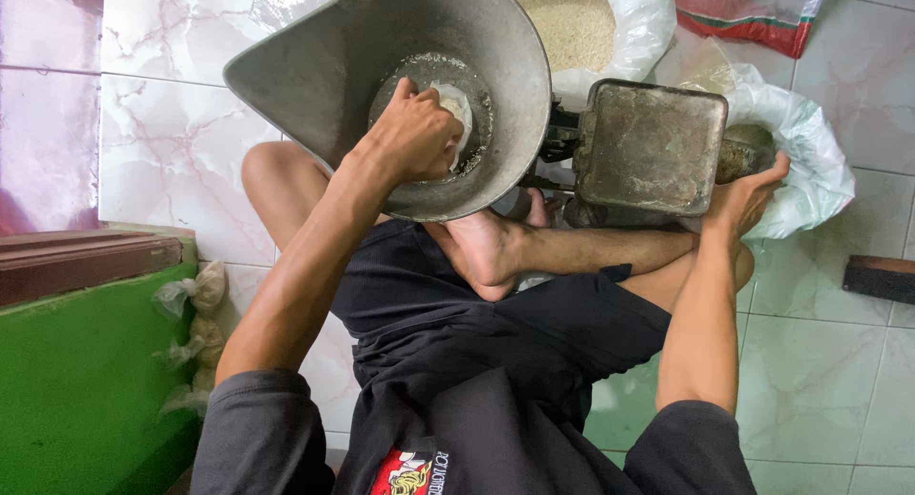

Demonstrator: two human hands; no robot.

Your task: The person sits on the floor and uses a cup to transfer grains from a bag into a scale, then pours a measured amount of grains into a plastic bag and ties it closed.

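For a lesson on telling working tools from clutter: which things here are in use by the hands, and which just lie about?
In use:
- left hand, holding a small clear plastic bag
- grey metal scoop-shaped scale pan
- right hand, beside the square rusty metal scale plate
- white sack

Lying about:
- small filled bags by the green ledge
- dark brush block
- red-and-white sack

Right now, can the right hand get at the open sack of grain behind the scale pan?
Probably not without shifting: the right hand rests by the scale's flat metal plate, which stands between it and the grain sack.
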